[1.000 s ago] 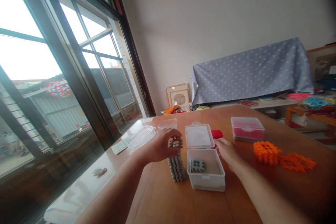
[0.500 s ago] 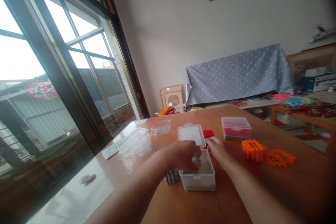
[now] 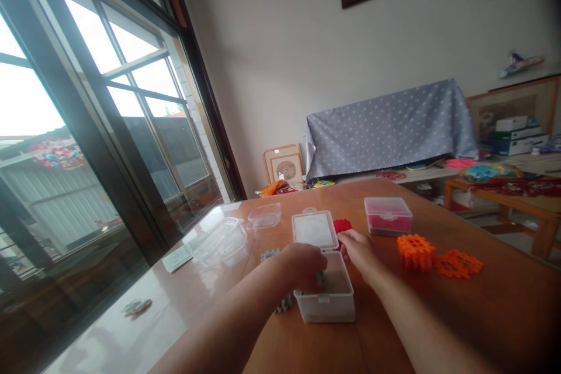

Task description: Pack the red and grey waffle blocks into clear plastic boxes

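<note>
My left hand (image 3: 304,266) reaches down into an open clear plastic box (image 3: 326,307). Its fingers are closed around grey notched plastic pieces (image 3: 322,280), mostly hidden by the hand. At the box's back right corner, my right hand (image 3: 357,248) pinches the edge of the folded-back lid (image 3: 313,229). Just beyond those fingers is a red notched piece (image 3: 343,225), partly covered. More grey interlocking pieces (image 3: 284,302) stand on the table left of the box, half hidden by my left forearm.
Orange notched pieces (image 3: 415,254) are stacked at right, with loose ones alongside. A closed box of pink pieces (image 3: 388,216) stands behind them. At left lie clear containers (image 3: 221,239), a booklet (image 3: 177,258) and a small packet (image 3: 137,307). A window (image 3: 144,99) borders the table's left.
My left hand has gone lower into the box with the grey pieces. My right hand stays at the lid's edge. The whole view has shifted slightly.
</note>
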Demonstrator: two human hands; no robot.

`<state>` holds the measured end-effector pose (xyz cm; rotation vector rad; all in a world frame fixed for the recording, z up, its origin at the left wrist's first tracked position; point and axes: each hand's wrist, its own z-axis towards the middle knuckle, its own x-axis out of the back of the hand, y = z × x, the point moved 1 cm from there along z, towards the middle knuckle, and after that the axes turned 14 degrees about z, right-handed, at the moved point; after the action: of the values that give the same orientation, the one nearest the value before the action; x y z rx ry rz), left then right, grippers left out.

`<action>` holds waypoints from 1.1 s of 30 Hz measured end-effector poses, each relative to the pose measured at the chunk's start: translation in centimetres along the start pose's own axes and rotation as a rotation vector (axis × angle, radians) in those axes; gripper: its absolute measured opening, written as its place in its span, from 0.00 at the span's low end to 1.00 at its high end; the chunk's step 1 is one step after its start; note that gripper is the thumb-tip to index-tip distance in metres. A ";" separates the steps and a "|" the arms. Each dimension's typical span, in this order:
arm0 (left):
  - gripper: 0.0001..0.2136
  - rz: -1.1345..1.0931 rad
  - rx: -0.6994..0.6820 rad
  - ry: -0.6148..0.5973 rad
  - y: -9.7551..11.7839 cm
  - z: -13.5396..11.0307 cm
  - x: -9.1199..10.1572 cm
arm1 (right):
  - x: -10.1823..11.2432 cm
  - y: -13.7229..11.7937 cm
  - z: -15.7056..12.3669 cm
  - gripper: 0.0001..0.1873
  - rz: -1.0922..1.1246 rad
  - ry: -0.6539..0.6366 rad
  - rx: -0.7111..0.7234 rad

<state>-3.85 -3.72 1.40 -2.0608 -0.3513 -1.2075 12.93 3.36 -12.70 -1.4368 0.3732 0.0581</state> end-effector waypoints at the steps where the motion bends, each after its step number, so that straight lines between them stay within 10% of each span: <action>1: 0.19 0.015 0.006 -0.004 0.1 -0.1 0.1 | 0.0 0.0 0.0 0.14 0.004 0.000 -0.001; 33: 0.17 -0.132 -0.072 0.130 -0.1 -0.9 0.0 | 0.2 -0.1 0.0 0.16 -0.002 0.017 0.032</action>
<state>-4.47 -4.30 1.74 -2.0333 -0.3921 -1.4447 13.17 3.30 -12.65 -1.4065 0.3846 0.0382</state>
